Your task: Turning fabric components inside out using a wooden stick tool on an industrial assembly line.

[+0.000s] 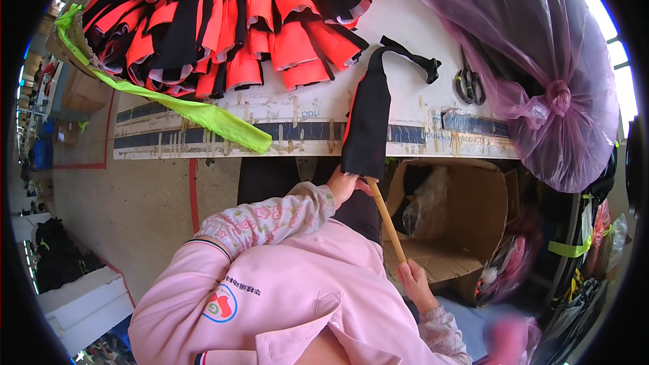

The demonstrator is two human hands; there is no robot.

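Observation:
A black fabric sleeve [368,118] with a red-orange edge lies over the front edge of the table, its narrow strap stretching away across the top. My left hand [343,186] is closed around the sleeve's near end, its fingers partly hidden beneath the cloth. A wooden stick [389,226] runs from that end down toward my body; its far tip is inside or behind the fabric, I cannot tell which. Lower right, my right hand [416,284] grips the stick's near end.
Many black and orange fabric pieces [291,47] are heaped at the table's far left, beside a lime-green strip [209,115]. Scissors [468,84] lie near a tied purple plastic bag [558,98] on the right. Below the table stands an open cardboard box [487,230].

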